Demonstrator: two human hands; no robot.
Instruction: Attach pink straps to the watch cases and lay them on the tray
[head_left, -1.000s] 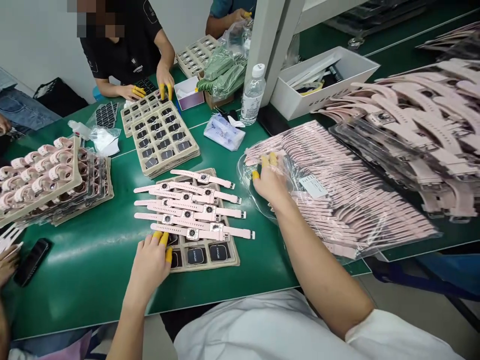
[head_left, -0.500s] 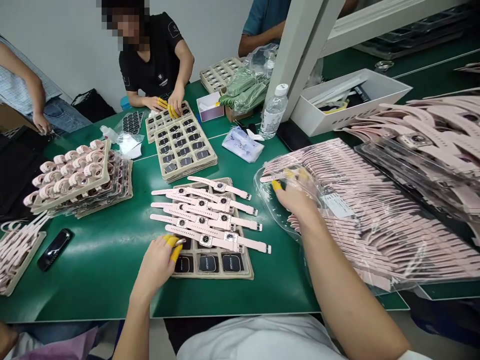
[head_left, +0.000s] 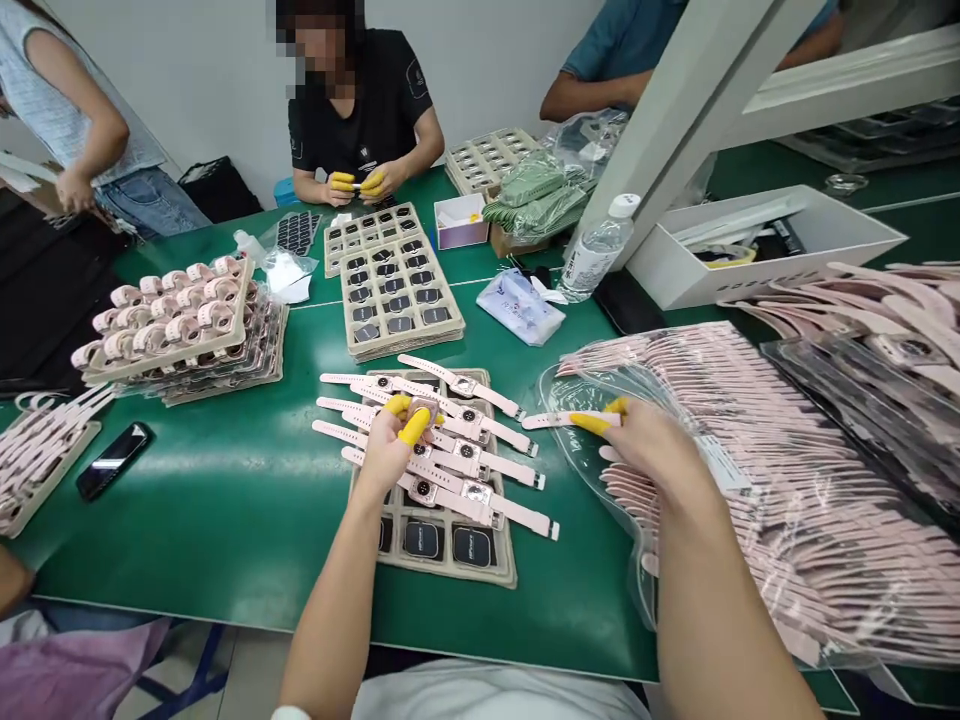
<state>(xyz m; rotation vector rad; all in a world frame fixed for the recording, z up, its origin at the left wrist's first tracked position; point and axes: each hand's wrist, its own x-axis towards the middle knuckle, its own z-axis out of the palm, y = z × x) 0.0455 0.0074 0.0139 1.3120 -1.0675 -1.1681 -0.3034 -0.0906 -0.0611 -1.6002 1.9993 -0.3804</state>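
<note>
Yellow finger cots cover some fingertips of both my hands. My left hand (head_left: 391, 440) is closed on a small watch case (head_left: 424, 406), held above the beige tray (head_left: 504, 560). Across that tray lie several pink-strapped watches (head_left: 517, 490), backs up, and dark square watch faces (head_left: 474, 547) sit in its front compartments. Pinched in my right hand (head_left: 637, 430) is a pink watch strap (head_left: 551, 420), pointing left toward the tray. Beside and beneath that hand, a clear plastic bag (head_left: 592, 465) holds many pink straps (head_left: 697, 400) in rows.
Stacked trays of looped pink watches (head_left: 172, 330) stand at left, near a black phone (head_left: 114, 460). Farther back are another tray of faces (head_left: 405, 300), a tissue pack (head_left: 520, 306), a water bottle (head_left: 600, 248) and a white box (head_left: 765, 245). A co-worker (head_left: 360, 110) sits opposite.
My left hand has lifted the watch case from the tray's front left and moved it up and right. My right hand has drawn a strap out of the bag. The view has shifted slightly.
</note>
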